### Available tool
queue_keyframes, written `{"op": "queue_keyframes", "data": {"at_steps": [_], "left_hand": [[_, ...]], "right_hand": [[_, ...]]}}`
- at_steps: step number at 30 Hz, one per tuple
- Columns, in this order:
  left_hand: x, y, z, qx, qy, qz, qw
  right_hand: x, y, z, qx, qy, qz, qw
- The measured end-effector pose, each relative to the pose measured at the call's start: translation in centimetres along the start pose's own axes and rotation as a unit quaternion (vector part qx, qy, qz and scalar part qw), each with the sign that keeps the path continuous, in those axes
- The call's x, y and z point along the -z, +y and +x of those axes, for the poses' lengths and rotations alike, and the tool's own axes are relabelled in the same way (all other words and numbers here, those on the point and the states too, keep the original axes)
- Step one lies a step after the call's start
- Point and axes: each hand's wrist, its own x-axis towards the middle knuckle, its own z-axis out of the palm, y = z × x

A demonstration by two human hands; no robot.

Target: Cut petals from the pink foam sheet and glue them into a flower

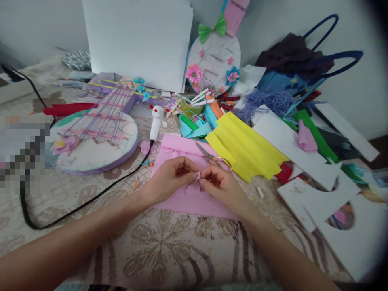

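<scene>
Both hands meet above a pink crepe paper sheet (pixel 194 204) spread on the table, its far edge rolled. Between my left hand (pixel 174 176) and my right hand (pixel 220 184) is a small pink paper piece (pixel 198 176). The fingers of each hand pinch it from opposite sides, hiding most of it. Scissors (pixel 212 157) with gold handles lie just beyond my right hand, across the pink and yellow paper. A white glue gun (pixel 156 123) with a black cord stands beyond my left hand.
A handmade paper banjo (pixel 97 137) with purple strings lies left. Another decorated instrument (pixel 214 60) leans at the back. Yellow crepe paper (pixel 242 145), purple yarn (pixel 266 103), cut white boards (pixel 357 238) and a blue bag (pixel 303 89) crowd the right. The cord (pixel 91 202) loops left.
</scene>
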Motion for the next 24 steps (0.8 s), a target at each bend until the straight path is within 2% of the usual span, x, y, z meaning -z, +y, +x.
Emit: {"op": "queue_keyframes", "data": {"at_steps": [3,8,15,20,24], "left_hand": [[0.12,-0.18,0.06,-0.001,-0.011,0.016,1.0],[0.3,-0.13,0.05,0.039,-0.022,0.02,0.999],[0.49,0.01,-0.01,0.039,-0.045,0.028,0.998],[0.36,0.14,-0.03,0.029,-0.051,0.049,0.997],[0.3,0.16,-0.03,0.022,-0.047,0.062,0.997]], "right_hand": [[0.02,0.04,0.01,-0.004,0.002,0.004,1.0],[0.06,-0.02,0.01,-0.01,0.0,0.012,1.0],[0.34,-0.12,-0.02,-0.019,-0.024,0.05,0.998],[0.46,-0.13,-0.03,-0.005,-0.026,0.025,0.999],[0.44,-0.12,-0.13,0.029,-0.013,-0.042,0.999]]}}
